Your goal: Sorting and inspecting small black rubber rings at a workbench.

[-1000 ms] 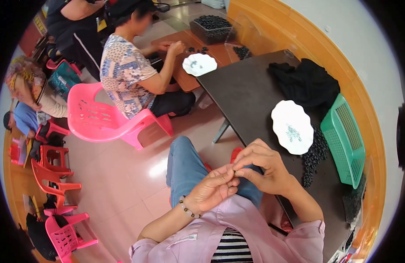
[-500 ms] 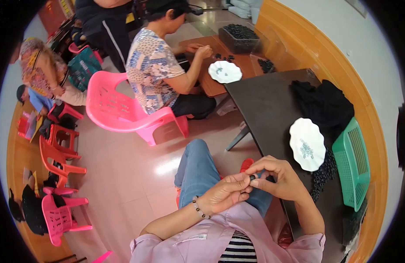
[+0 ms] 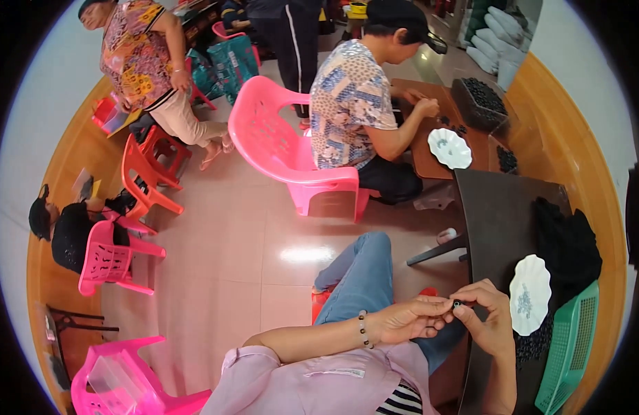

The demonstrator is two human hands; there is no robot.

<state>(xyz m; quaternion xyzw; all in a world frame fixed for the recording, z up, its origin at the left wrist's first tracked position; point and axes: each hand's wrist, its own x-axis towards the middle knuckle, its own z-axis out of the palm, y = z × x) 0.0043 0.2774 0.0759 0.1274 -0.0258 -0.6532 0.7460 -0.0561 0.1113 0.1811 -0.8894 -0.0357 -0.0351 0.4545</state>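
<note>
Between the fingertips of both hands, above my lap, is a small black round piece [image 3: 457,304] with a pale spot; its exact kind is too small to tell. My left hand [image 3: 410,321], with a beaded bracelet at the wrist, pinches it from the left. Thumb and fingers of my right hand [image 3: 491,319] close on it from the right. Beside my right hand, a white scalloped plate [image 3: 538,277] on the dark table [image 3: 495,200] bears many tiny bluish-grey bits. A heap of small black pieces [image 3: 533,346] lies just below the plate, partly hidden.
A green plastic basket [image 3: 571,353] and a black cloth [image 3: 567,245] are at the table's right. Ahead, a person [image 3: 354,104] sits on a pink chair [image 3: 271,135] at a brown table [image 3: 430,155] with another white plate [image 3: 449,148]. Another person [image 3: 143,62] stands far left.
My view has swung left, so the scene sits further right and lower. Both hands still pinch the small black piece, which now shows a pale spot. The person at far left has stepped forward.
</note>
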